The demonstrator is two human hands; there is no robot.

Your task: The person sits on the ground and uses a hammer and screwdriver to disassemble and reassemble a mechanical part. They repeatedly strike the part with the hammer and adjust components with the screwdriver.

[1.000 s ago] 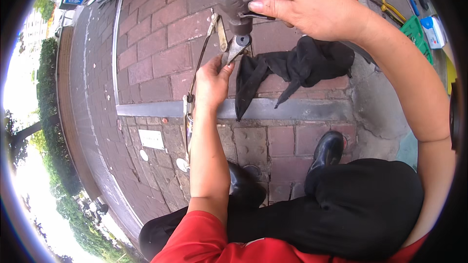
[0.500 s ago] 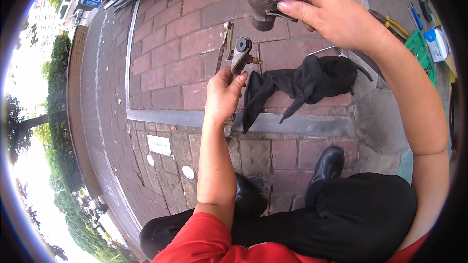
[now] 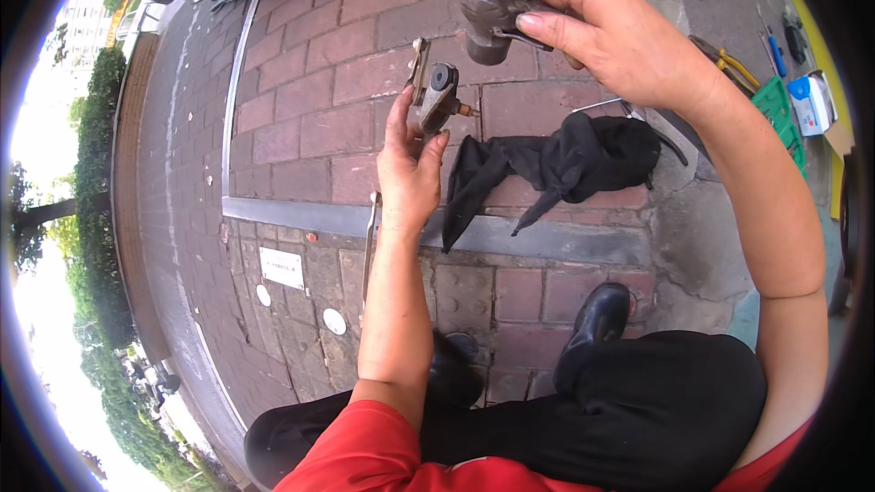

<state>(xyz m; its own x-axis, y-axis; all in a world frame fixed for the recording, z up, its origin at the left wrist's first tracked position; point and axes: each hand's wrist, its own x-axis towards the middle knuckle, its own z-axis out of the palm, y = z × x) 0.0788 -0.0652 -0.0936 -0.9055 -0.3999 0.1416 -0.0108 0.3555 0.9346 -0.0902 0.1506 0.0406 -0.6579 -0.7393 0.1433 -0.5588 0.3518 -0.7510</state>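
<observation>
Nearest, the bent black trouser leg (image 3: pixel 665 392) and the black boot (image 3: pixel 597 323) lie below the working area, so a part that slips free could drop toward the foot. Beyond them, the left hand (image 3: pixel 407 173) is curled closed, thumb and fingers gripping the lower part of a metal linkage (image 3: pixel 437 98) held out over the paving. Whether anything beneath supports the piece cannot be told; if nothing does, a knock could twist it in the grip. Its round dark end stands just past the thumb, and a copper-coloured pin (image 3: pixel 468 110) juts out to the right, where a sideways hit might bend it.

The right hand (image 3: pixel 611 41) is closed on a hammer (image 3: pixel 489 25), held tight up by the head, above and right of the linkage and apart from it. A grip this short could let the head turn, and a stroke off its line might catch the left thumb or fingers, which sit close under the round end.

Farther right, the crumpled black cloth (image 3: pixel 592 159) could snag a falling part or hide it. Past it lie yellow-handled pliers (image 3: pixel 738 71) and a green case (image 3: pixel 777 118), well clear of the hammer.
</observation>
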